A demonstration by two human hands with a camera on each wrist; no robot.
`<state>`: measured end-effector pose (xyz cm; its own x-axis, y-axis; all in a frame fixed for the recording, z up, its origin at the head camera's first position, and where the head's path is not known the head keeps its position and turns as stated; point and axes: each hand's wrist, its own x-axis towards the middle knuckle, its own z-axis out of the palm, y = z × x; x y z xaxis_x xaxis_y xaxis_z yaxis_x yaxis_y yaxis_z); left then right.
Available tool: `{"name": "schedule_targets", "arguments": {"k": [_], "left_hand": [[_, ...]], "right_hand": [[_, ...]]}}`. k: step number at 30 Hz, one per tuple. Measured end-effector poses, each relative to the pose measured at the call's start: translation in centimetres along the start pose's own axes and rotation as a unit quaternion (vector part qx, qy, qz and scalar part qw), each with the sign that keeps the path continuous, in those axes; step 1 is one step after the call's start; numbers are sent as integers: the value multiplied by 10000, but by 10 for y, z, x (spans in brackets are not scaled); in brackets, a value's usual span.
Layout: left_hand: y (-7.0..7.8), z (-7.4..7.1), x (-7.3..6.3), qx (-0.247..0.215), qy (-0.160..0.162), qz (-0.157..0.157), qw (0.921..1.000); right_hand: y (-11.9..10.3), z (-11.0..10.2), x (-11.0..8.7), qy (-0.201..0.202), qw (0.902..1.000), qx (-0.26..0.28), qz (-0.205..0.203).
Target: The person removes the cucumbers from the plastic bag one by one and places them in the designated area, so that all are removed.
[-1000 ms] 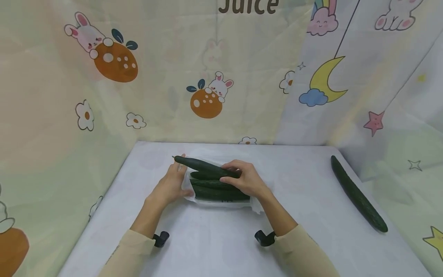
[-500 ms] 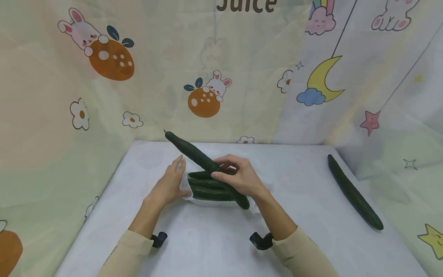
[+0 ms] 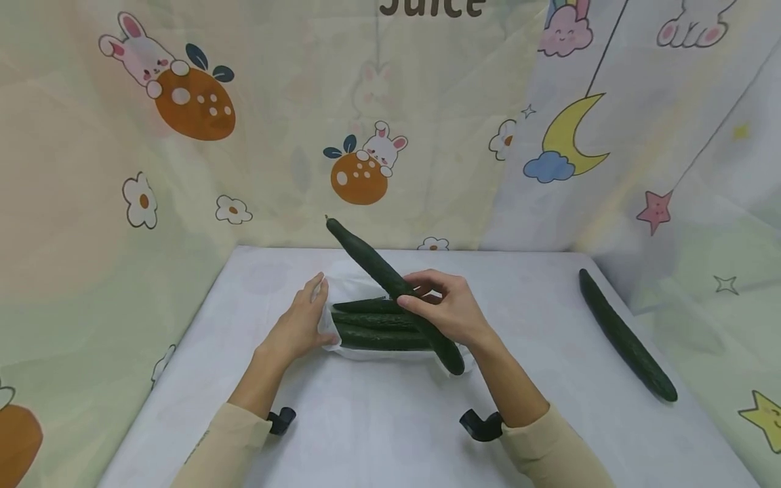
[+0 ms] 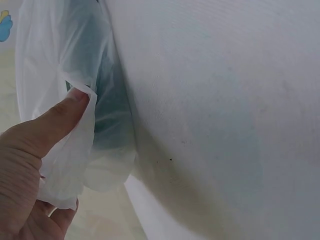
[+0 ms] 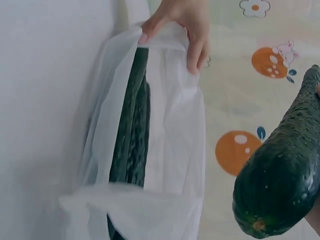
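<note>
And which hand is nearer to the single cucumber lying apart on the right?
Right. The right hand holds another cucumber above the bag, left of the single cucumber; the left hand is farther left, holding the bag's left end.

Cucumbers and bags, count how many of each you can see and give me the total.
Cucumbers: 5 in sight; the bag may hide more
White bag: 1
Total: 6

The word "Juice" [image 3: 432, 7], its top cut from view, runs in dark letters across the backdrop [image 3: 451, 81] facing me; faint marks [image 3: 198, 445] on the left sleeve [image 3: 228, 437] are too small to read.
</note>
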<state>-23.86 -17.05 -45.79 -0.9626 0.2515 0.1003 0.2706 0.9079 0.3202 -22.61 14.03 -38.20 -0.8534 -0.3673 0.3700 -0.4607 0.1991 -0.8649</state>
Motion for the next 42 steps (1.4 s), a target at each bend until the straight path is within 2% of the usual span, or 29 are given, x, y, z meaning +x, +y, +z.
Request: {"name": "schedule_targets", "arguments": {"k": [5,14,18,24,34,42], "left_hand": [[-2,0,-1,-19,-7,61,10000],[-2,1,-1,4,-15,148,9999],[-1,1,-2,-31,-25,175,9998],[-3,-1,-3,-39,-20,125,9999],[-2,1,-1,-48,-124,67,9999],[-2,0,-2,-54,-117,105,9999]], "right_hand": [[10,-19,-8,241,9994,-244,101],[30,-53,-27,780,9955,-286,452],[42,-67,-35,913,9931,-337,658],[55,-85,-47,1026,9881,-701,908],[77,-119,-74,1152,9664,-1787,1441],[90,-149,-93,1389,9503,-2169,1751]]}}
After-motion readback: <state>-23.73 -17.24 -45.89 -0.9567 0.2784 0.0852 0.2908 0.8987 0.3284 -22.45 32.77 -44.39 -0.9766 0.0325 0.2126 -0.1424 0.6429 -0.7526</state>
